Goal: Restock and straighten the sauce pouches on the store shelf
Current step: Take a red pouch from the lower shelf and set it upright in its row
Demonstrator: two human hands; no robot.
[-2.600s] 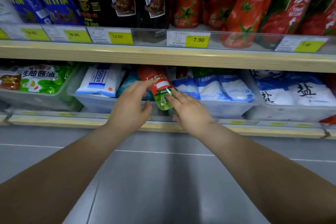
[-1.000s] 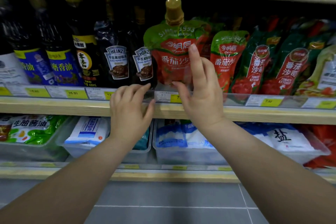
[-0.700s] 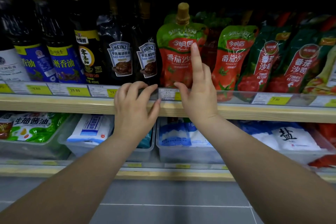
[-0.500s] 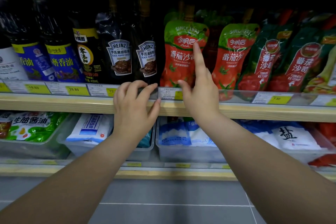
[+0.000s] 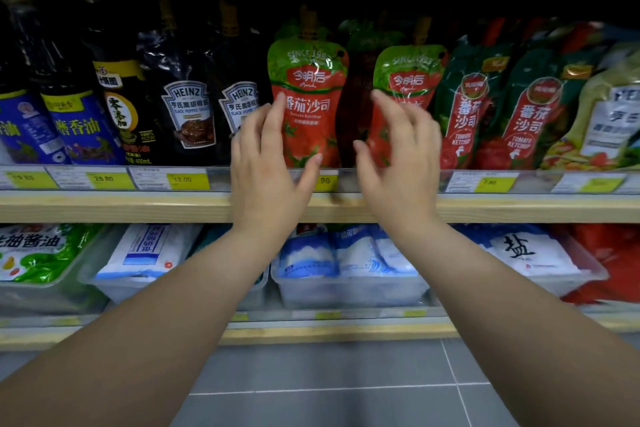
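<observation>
Two red-and-green tomato sauce pouches stand upright side by side on the wooden shelf [image 5: 138, 208]. My left hand [image 5: 268, 163] is open at the left edge of the left pouch [image 5: 311, 97], with fingertips on its side and thumb under its lower front. In front of the right pouch [image 5: 407, 76], my right hand [image 5: 401, 156] is open with spread fingers and covers the pouch's lower half. Neither hand grips a pouch.
Black Heinz pepper sauce pouches [image 5: 188, 114] and dark bottles [image 5: 117, 107] stand to the left. Darker ketchup pouches [image 5: 467, 107] and a salad dressing pouch [image 5: 609, 114] stand to the right. A clear rail with price tags [image 5: 187, 180] fronts the shelf. Bins of salt bags [image 5: 349, 256] sit below.
My right hand has left the left pouch and shifted to the right pouch. My left hand rose from the shelf rail to the left pouch's edge. The left pouch now stands upright.
</observation>
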